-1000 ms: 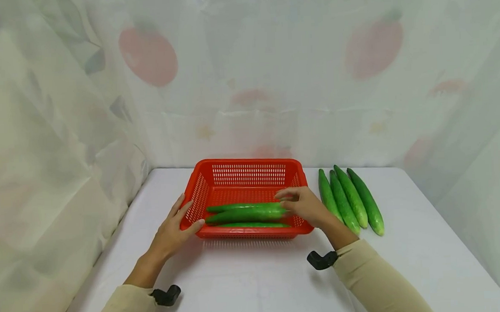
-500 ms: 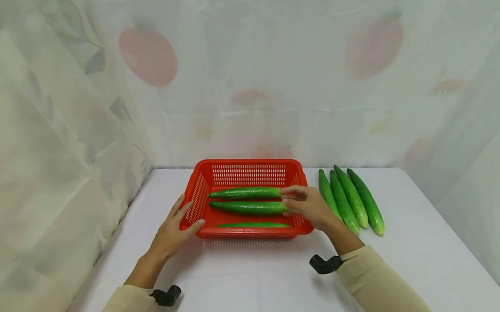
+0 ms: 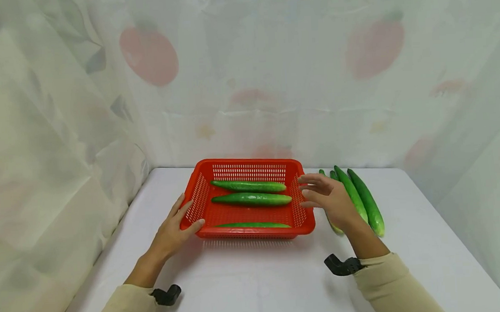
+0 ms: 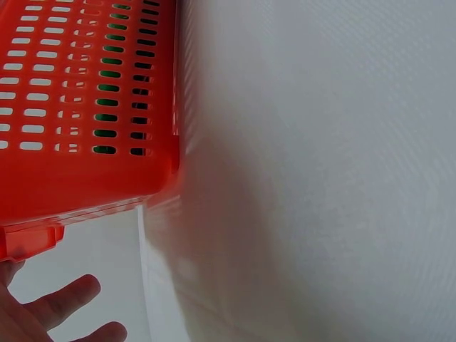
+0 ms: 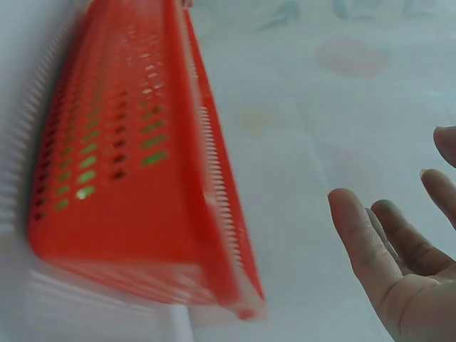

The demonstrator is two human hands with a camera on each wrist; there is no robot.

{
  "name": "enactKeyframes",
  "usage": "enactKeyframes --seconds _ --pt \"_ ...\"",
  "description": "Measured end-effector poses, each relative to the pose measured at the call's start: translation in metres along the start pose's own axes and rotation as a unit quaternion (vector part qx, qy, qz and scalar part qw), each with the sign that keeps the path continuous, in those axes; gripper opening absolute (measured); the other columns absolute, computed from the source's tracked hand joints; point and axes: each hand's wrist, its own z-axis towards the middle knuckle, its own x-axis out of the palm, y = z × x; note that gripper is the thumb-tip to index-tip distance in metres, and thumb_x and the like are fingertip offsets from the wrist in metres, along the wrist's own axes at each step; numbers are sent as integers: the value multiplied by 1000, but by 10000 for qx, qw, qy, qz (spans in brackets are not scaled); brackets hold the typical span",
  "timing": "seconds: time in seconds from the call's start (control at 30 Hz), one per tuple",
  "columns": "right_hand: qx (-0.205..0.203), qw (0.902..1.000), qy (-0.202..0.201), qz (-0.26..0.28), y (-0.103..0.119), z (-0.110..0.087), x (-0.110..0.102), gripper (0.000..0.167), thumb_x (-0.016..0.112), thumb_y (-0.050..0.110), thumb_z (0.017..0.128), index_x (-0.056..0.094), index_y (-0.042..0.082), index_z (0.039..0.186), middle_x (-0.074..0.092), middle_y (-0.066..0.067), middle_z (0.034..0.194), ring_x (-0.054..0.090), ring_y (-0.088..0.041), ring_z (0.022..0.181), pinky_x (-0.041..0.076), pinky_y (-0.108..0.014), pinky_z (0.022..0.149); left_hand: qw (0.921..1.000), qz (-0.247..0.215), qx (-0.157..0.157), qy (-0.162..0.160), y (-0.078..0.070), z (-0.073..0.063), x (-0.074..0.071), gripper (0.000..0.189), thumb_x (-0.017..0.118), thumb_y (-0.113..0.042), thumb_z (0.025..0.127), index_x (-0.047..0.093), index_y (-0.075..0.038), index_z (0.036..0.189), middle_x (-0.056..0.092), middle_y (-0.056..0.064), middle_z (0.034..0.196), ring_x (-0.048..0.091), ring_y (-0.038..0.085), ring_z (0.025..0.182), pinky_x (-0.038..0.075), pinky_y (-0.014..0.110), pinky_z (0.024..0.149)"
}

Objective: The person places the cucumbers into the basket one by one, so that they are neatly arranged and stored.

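Observation:
In the head view a red slotted plastic basket (image 3: 253, 232) stands on the table. Two green cucumbers, a rear one (image 3: 249, 186) and a middle one (image 3: 252, 199), lie crosswise and apart on its floor; a third cucumber (image 3: 255, 225) shows partly behind the front wall. My left hand (image 3: 169, 234) rests at the basket's left front corner, fingers spread and thumb over the rim. By the right rim my right hand (image 3: 331, 199) hovers, holding nothing, its fingers relaxed; in the right wrist view those fingers (image 5: 363, 239) are apart from the basket.
Several more cucumbers (image 3: 367, 202) lie side by side on the white tabletop (image 3: 255, 277) right of the basket, some partly covered by my right hand. A pale printed curtain (image 3: 246, 72) hangs behind the table and along its sides.
Two cucumbers in the basket have moved from the front toward the back and spread apart. My right hand has let go of them and drawn off rightward. The left hand stays put.

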Motion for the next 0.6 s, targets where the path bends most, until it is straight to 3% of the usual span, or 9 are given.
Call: enactKeyframes --seconds 0.23,0.6 --pt "-319 9982 -267 -439 22 -10 -19 40 62 8 95 52 -3 132 57 -14 128 57 -26 113 54 -42 76 10000 -26 -39 27 0 0 0 80 62 -57 88 38 -11 149 13 -2 160 30 40 135 31 65 97" --pt "-721 9970 -199 -218 36 -26 -43 41 59 -4 94 49 -6 134 56 -13 129 54 -28 115 54 -40 77 10000 -73 -33 27 -1 1 0 81 63 -57 87 39 -10 149 13 -2 160 30 39 136 31 64 98"
